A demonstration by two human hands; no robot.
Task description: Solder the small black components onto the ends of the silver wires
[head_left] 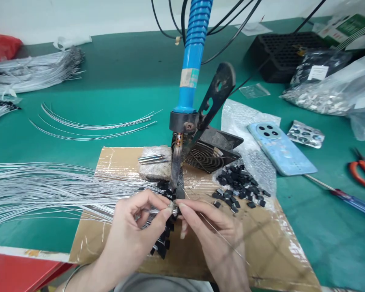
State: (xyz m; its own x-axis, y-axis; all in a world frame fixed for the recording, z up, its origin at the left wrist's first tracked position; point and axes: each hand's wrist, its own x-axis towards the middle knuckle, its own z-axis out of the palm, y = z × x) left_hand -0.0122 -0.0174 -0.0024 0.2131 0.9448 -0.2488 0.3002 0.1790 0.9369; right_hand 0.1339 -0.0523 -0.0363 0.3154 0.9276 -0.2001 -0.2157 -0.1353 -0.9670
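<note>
My left hand (136, 231) is closed, thumb and forefinger pinching a tiny part whose details the fingertips hide. Meeting it fingertip to fingertip, my right hand (214, 235) pinches a small black piece, mostly covered. Directly above both hands, a blue-handled soldering iron (190, 61) points down, its tip (175, 170) just over the fingertips. A thin, pale wire (223, 238) slants across my right hand. Bundled white wires (48, 190) come in from the left, running behind my left hand. Black end pieces (161, 245) lie bunched beneath it.
Cardboard (255, 243) covers the work area. Behind the iron sits a black fan (203, 156). Loose black pieces (240, 180) are heaped to the right, near a blue phone (281, 148), a screwdriver (355, 202) and orange-handled pliers (361, 168). Wire bundles (33, 69) lie back left.
</note>
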